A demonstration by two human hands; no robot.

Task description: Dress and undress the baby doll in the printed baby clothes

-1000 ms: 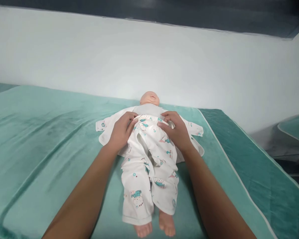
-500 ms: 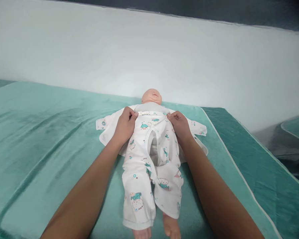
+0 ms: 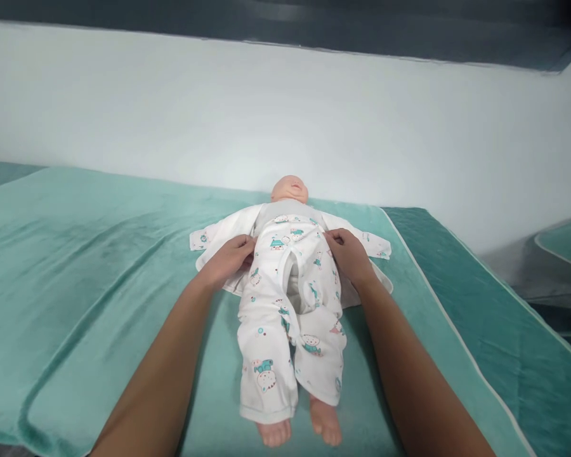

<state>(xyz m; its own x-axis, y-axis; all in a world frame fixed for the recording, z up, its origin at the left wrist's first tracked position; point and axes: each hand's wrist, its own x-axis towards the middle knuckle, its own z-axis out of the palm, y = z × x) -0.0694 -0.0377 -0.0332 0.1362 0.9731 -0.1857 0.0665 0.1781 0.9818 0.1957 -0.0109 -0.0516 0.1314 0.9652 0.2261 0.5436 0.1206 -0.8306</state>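
A baby doll (image 3: 290,188) lies on its back with its head at the far end, both feet showing nearest me. It wears white printed baby pants (image 3: 269,304) with an open crotch, pulled up over the belly. A white long-sleeved baby top (image 3: 240,220) is on its arms, the front spread apart to both sides. My left hand (image 3: 231,257) is closed at the left side of the pants below the waistband, its fingertips partly hidden. On the other side my right hand (image 3: 349,252) pinches the pants near the waist.
The doll rests on a light green blanket (image 3: 99,292) with folds at the left. A darker green cover (image 3: 495,317) shows to the right. Behind stands a white wall (image 3: 285,114); a dark band (image 3: 266,19) runs above it.
Both hands have moved from the front of the waistband down to the sides of the pants, the left one also outward. The view has tilted up slightly.
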